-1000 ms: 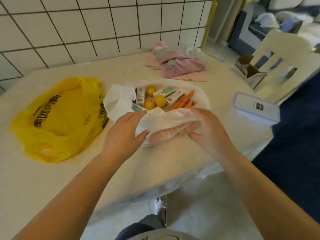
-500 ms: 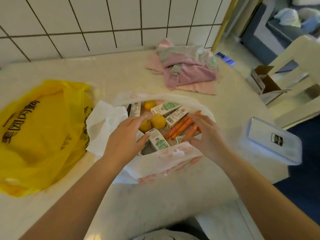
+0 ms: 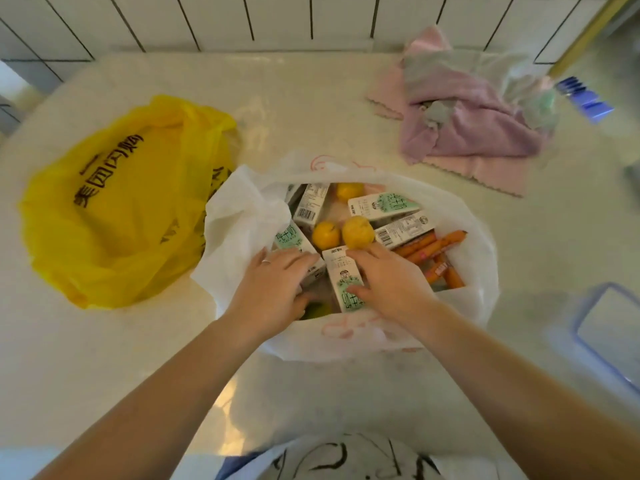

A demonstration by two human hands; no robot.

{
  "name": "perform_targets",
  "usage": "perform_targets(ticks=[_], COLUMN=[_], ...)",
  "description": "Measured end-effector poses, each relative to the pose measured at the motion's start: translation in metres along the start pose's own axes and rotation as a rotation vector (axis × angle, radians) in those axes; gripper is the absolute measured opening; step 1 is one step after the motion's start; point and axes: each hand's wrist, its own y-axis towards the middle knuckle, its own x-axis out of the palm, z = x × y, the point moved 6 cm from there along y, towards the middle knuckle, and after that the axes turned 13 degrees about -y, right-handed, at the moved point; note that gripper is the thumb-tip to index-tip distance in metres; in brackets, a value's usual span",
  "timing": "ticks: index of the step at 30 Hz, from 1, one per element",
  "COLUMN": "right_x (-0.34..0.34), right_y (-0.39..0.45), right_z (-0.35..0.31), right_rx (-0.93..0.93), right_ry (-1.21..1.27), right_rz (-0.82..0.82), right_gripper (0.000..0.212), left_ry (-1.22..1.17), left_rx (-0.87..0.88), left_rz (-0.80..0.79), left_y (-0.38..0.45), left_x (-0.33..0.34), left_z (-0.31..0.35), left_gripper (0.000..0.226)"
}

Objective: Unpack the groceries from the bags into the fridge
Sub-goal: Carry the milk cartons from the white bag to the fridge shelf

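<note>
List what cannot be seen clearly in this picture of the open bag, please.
- Head view: the yellow plastic bag is opaque, so its contents are hidden.
- The left hand covers part of a green-and-white milk carton; whether it grips is unclear.
- The clear plastic box with blue rim is blurred and cut off by the right edge.
- No fridge is visible.
</note>
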Motion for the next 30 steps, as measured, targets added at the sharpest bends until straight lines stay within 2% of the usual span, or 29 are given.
perform_targets(ticks=[2, 8, 12, 15, 18, 23, 26, 30], right_x=[0.006, 0.034, 0.039, 0.032, 0.016, -0.001, -0.018, -0.032], right_y=[0.004, 0.012, 0.015, 0.012, 0.009, 0.005, 0.001, -0.004], right_z=[-0.003, -0.017, -0.019, -0.013, 0.000, 0.008, -0.001, -0.006], right_rx=[0.015, 0.069, 0.110, 0.120, 0.186, 0.308, 0.276, 0.300], right_ry=[-0.028, -0.103, -0.070, -0.010, 0.169, 0.765, 0.958, 1.094], right_rz=[-0.031, -0.149, -0.177, -0.197, -0.190, -0.336, -0.377, -0.414], right_gripper=[0.057, 0.083, 0.085, 0.079, 0.059, 0.042, 0.026, 0.026], left_ry=[0.044, 0.106, 0.099, 0.094, 0.030, -0.072, -0.167, -0.266], left_rx=[0.008, 0.039, 0.023, 0.015, 0.037, 0.257, 0.324, 0.335], left_rz=[-0.027, -0.031, -0.032, -0.058, -0.018, 0.036, 0.098, 0.171], left_y=[0.000, 0.000, -0.001, 0.001, 0.002, 0.006, 0.009, 0.011], left_x=[0.007, 0.018, 0.019, 0.018, 0.012, 0.008, 0.003, -0.011], left_z=[0.004, 0.004, 0.001, 0.001, 0.002, 0.014, 0.027, 0.030], left_gripper=[0.059, 0.058, 0.059, 0.059, 0.059, 0.073, 0.078, 0.079])
